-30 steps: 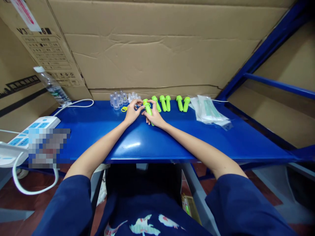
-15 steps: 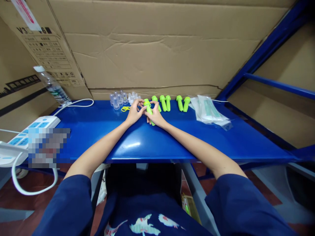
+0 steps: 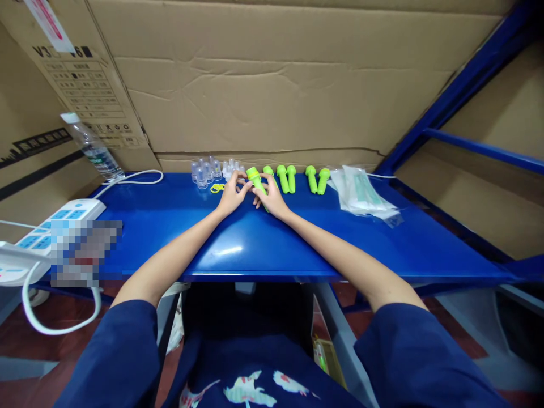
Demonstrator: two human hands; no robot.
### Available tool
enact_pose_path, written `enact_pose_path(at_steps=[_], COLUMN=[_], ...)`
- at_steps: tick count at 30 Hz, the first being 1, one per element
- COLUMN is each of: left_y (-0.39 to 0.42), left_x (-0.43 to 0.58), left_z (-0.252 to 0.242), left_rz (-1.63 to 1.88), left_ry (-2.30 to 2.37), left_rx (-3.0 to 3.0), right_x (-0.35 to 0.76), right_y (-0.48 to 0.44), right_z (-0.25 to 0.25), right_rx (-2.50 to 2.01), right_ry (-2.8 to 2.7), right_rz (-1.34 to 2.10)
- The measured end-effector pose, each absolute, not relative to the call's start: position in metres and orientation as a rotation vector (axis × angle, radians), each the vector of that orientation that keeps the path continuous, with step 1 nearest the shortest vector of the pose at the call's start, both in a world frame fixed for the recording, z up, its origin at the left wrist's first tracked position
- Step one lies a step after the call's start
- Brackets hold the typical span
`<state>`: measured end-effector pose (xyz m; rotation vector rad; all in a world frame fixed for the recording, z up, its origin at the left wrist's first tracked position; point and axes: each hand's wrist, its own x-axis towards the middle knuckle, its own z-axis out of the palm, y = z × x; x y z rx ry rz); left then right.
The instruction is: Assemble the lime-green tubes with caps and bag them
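Note:
A lime-green flashlight (image 3: 256,180) stands tilted above the blue table, its wider head up, with a yellow band just below the head. My right hand (image 3: 274,198) is closed around its body. The fingertips of my left hand (image 3: 232,195) pinch it near the head, by the band. Left of my hands lie several yellow rubber rings (image 3: 217,188). Behind them are several clear domed plastic caps (image 3: 202,179) and smaller clear plastic parts (image 3: 230,166). Several more green flashlights (image 3: 285,179) lie in a row to the right, one partly hidden by my right hand.
Plastic bags (image 3: 360,191) lie on the right of the blue table (image 3: 263,249). A water bottle (image 3: 96,148), a white power strip (image 3: 83,214) with its cable, and a blurred-out item are on the left. Cardboard (image 3: 272,85) stands behind; a blue frame (image 3: 457,88) rises at right.
The flashlight's head has shifted slightly up and tilted left between my fingers. Both hands keep hold of it; the rest looks the same apart from a slight camera shift.

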<state>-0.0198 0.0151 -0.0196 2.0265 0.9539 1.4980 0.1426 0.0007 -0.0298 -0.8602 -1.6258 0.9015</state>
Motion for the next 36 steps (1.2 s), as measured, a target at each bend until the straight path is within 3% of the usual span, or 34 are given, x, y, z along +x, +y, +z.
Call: enact_pose_path(at_steps=[28, 36], left_y=[0.024, 0.029], left_x=[-0.035, -0.044], left_z=[-0.020, -0.011], left_rz=[1.332, 1.324], left_ry=[0.966, 1.272], left_rx=[2.155, 2.366], right_x=[0.143, 0.157], right_y=[-0.015, -0.008], right_z=[-0.018, 0.004], right_rx=[-0.951, -0.871], right_ry=[-1.685, -1.660], right_rz=[1.014, 0.702])
